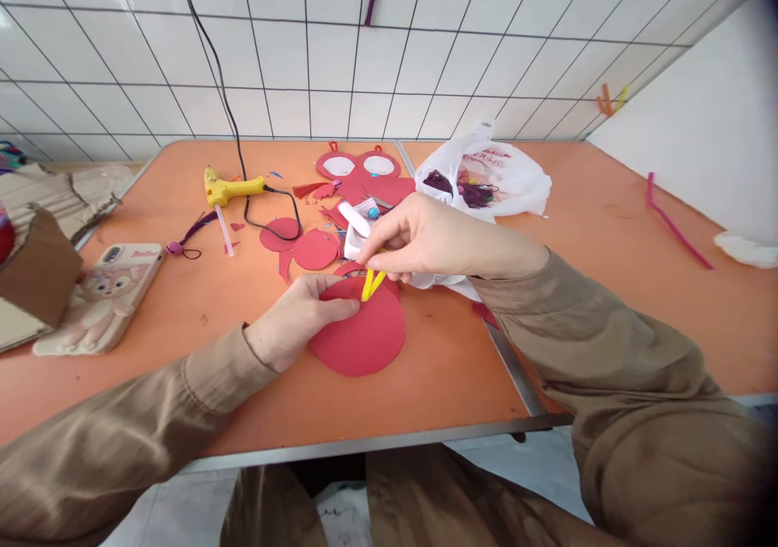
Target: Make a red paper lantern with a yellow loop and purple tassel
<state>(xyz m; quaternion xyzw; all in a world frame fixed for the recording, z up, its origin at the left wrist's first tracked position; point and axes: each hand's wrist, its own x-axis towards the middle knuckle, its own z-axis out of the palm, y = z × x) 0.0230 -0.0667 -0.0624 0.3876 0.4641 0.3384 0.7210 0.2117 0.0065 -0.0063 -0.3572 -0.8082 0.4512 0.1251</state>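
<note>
Placing a yellow strip [373,286] at the top of a red disc [361,340], apparently. Pinching the disc's upper edge in the left hand [299,314], above the table [441,389]; gripping the bent strip in the right hand [416,239], close by. Needing next, probably, a steady disc and exact pressing.

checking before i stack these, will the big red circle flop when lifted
Probably not much: the red circle shows no visible sag beyond the left grip. It looks thin, so likely light, and could crease if squeezed.
</note>
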